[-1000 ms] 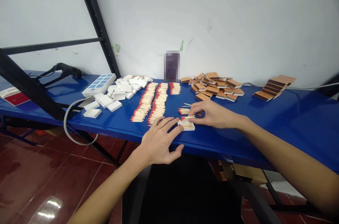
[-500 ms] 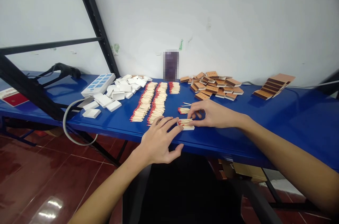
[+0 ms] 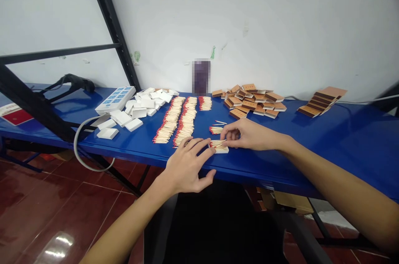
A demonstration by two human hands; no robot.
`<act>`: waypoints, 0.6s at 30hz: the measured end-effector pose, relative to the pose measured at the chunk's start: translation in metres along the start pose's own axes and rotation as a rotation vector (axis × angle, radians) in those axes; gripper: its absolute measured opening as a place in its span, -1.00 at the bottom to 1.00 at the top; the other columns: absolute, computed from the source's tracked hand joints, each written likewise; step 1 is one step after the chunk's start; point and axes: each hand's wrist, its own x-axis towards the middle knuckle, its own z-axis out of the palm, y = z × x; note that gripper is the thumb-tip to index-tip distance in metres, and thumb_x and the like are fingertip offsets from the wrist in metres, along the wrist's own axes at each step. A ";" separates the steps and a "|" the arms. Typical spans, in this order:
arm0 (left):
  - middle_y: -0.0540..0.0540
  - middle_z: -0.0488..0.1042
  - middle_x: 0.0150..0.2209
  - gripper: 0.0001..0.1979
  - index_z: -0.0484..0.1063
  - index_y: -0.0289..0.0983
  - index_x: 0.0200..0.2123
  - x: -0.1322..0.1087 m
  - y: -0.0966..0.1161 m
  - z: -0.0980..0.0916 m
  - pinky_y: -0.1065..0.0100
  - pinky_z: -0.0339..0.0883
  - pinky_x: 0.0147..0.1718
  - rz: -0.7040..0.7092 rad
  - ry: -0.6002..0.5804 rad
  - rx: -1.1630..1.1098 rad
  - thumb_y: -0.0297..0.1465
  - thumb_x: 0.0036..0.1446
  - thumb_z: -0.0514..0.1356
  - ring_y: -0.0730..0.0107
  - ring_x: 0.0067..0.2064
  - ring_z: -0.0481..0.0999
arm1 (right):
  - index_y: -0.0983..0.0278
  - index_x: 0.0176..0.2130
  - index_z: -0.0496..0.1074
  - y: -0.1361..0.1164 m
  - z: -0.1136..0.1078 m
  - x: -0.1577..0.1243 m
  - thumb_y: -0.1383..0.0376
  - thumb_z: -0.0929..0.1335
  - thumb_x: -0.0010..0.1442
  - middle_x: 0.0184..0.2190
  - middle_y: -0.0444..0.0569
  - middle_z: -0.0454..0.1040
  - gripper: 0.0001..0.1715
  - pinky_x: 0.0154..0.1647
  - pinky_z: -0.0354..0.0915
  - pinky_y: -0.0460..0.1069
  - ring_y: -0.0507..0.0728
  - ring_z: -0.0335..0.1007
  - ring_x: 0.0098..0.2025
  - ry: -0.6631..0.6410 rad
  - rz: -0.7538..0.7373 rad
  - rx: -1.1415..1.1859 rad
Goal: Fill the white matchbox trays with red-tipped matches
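A white matchbox tray lies near the table's front edge, with red-tipped matches in it. My left hand rests at its left end, fingers stretched out and fingertips touching the tray. From the right, my right hand pinches matches between thumb and forefinger over the tray. Just behind the tray lies a small bunch of matches, partly hidden by the right hand, with a loose match beyond it. Two long rows of matches stand to the left, beside a shorter pile of matches.
White trays are heaped at the back left beside a white power strip with a grey cable. Brown matchbox sleeves are piled at the back, and more sleeves lean at right. A black metal frame rises at left.
My right fingers have shifted slightly over the tray, and the matches there lie lower and flatter. My left hand stays in place.
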 end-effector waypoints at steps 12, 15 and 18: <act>-0.21 0.38 0.18 -0.55 0.39 -0.26 0.06 0.001 0.001 -0.001 0.01 0.12 0.22 0.001 0.009 0.003 -0.19 0.14 0.15 0.05 0.18 0.34 | 0.28 -0.29 0.54 -0.001 0.007 0.006 -0.07 0.40 0.09 -0.54 -0.11 0.39 -0.53 -0.44 0.16 -0.04 0.03 0.25 -0.48 0.043 -0.009 0.047; -0.22 0.39 0.17 -0.56 0.40 -0.25 0.04 0.000 0.001 -0.001 0.00 0.12 0.22 -0.009 0.010 0.000 -0.19 0.14 0.14 0.04 0.18 0.34 | 0.28 -0.22 0.52 0.000 0.007 0.005 -0.09 0.38 0.11 -0.49 -0.10 0.42 -0.50 -0.41 0.18 -0.04 0.05 0.27 -0.45 0.019 -0.033 0.094; -0.23 0.39 0.18 -0.57 0.40 -0.26 0.04 0.000 0.001 -0.001 -0.01 0.11 0.22 -0.014 0.012 -0.002 -0.19 0.14 0.15 0.04 0.18 0.34 | 0.28 -0.24 0.49 0.000 0.004 0.004 -0.03 0.35 0.16 -0.45 -0.07 0.45 -0.57 -0.38 0.21 -0.03 0.05 0.30 -0.42 0.028 -0.047 0.074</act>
